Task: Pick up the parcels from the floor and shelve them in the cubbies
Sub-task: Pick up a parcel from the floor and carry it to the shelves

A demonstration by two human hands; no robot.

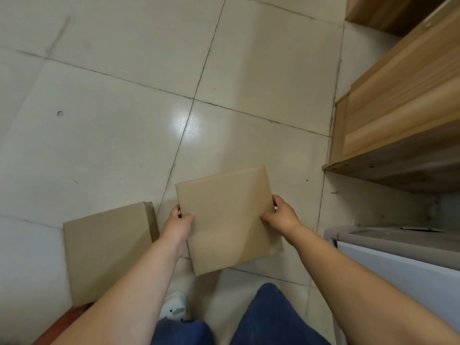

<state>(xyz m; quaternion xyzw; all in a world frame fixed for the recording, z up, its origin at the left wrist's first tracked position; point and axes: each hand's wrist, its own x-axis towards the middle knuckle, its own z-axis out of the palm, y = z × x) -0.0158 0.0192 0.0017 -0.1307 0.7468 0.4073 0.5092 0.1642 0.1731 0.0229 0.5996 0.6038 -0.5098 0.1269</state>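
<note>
Blue-trousered knees [268, 317] and white shoe [175, 306] lowest in view. Held parcel [227, 217] is above them, lifted over tiled floor [112, 100]. Left hand [178, 226] clamps its left edge, right hand [281, 215] its right edge, thumbs on top. Second parcel [107, 252] lies left of held parcel; wooden cubbies [398, 113] to its right.

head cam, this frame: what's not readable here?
- Flat brown cardboard parcel held by left hand and right hand: underside and any label face away.
- Second brown cardboard parcel on the tiled floor: near corner covered by the left forearm.
- Wooden cubby shelf: cut off by the right edge; interior in shadow.
- White shoe: mostly behind the arm and blue trouser legs.
</note>
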